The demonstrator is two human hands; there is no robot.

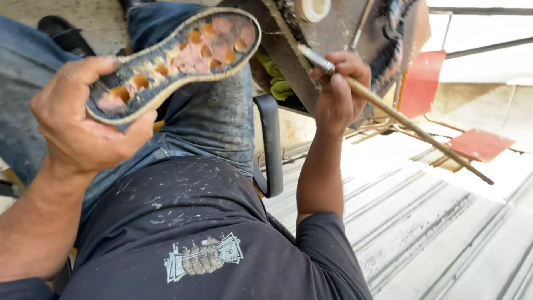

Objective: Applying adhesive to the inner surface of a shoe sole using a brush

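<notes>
Left hand (83, 119): grip closed on the heel end of a shoe sole (175, 58), thumb beneath the rim, fingers curled over the far edge. The sole is held up with its inner face toward the camera, toe end pointing away from the grip, up and to the right. That face shows a dark grid of cells, some orange, some pinkish, with a pale stitched rim running all round.

Right hand (338, 91): grip closed round a brush (388, 108), a long thin wooden handle with a metal ferrule. The ferrule sits just above the fingers; the bristle end runs on up and to the left, against a dark board, and cannot be made out clearly. The handle trails out of the grip down and to the right, ending well clear of the hand.

Between the two grips: a knee in blue jeans (211, 111), directly behind the sole, and a black chair arm (272, 144) just below the right wrist.

Above the right grip: a dark, stained board (333, 39) with a white round cap (315, 8) near its top edge.

Beyond the brush handle: two red seats (477, 144) on thin metal frames, and a pale ribbed sheet (422, 222) below them.

Below both grips: a dark shirt (194, 222), flecked with pale specks, with a printed patch.
</notes>
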